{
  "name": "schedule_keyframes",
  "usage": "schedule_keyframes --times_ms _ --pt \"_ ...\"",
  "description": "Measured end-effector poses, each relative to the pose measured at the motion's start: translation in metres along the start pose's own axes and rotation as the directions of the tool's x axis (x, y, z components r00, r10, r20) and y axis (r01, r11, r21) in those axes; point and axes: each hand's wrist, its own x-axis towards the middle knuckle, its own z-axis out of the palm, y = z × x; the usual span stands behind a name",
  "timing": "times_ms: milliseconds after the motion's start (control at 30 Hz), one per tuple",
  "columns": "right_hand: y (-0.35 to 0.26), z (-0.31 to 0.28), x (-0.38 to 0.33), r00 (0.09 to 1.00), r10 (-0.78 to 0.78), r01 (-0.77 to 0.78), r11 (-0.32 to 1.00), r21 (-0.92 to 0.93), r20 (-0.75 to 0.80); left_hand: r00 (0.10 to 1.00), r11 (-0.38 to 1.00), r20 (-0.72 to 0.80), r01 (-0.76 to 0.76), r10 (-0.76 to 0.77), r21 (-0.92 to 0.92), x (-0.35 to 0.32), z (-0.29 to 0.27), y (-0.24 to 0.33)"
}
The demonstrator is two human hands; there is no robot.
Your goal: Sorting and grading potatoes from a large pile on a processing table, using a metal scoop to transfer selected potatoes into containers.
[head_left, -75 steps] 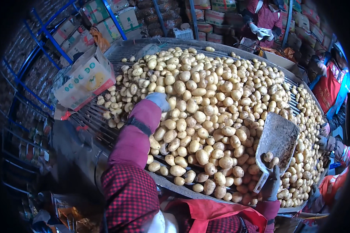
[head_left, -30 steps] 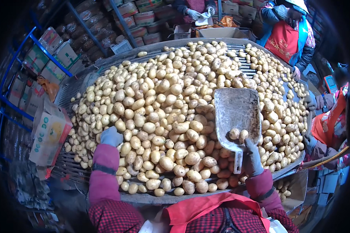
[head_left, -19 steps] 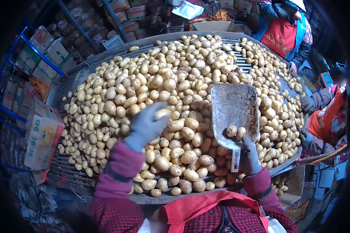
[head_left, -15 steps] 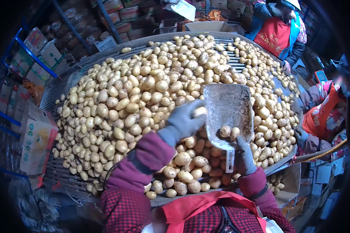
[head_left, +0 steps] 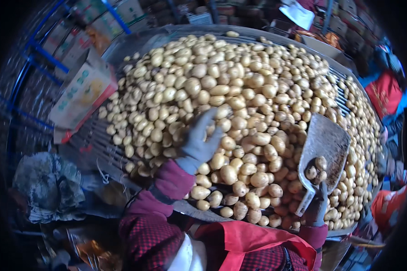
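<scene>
Potatoes (head_left: pixel 258 179) cover a slatted sorting table (head_left: pixel 105 142) in a broad heap. My left hand (head_left: pixel 199 142), in a grey glove, is over the heap with its fingers apart; nothing shows held in it. Near the table's front right, a worn grey scoop (head_left: pixel 326 147) rests over the potatoes, its short pale handle pointing toward me. Three potatoes (head_left: pixel 320 163) sit in the scoop, close to its handle end. My right hand (head_left: pixel 316 208), also gloved, grips the scoop at the base of the handle, with part of its fingers hidden beneath.
A printed carton (head_left: pixel 83 90) stands by the table's left end, near blue metal racks (head_left: pixel 47 54). Two people in red aprons are along the right side, one apron (head_left: pixel 384 92) farther back and another (head_left: pixel 389 207) nearer. Boxes are stacked beyond the far edge.
My view has swung to the left. The potato that my left hand held is out of it, and that hand is open over the heap. The scoop has three potatoes, up from two.
</scene>
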Motion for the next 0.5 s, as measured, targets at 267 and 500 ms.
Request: schedule_keyframes --times_ms 267,500 --pt "0.001 0.0 0.005 0.999 0.034 -0.038 0.986 -0.161 -0.028 0.865 0.746 -0.423 0.466 -0.271 0.476 -0.082 -0.1 -0.089" --pt "0.001 0.01 -0.001 0.996 -0.077 0.057 0.932 -0.357 -0.042 0.835 0.604 -0.181 0.508 -0.519 0.614 -0.06 -0.063 -0.033"
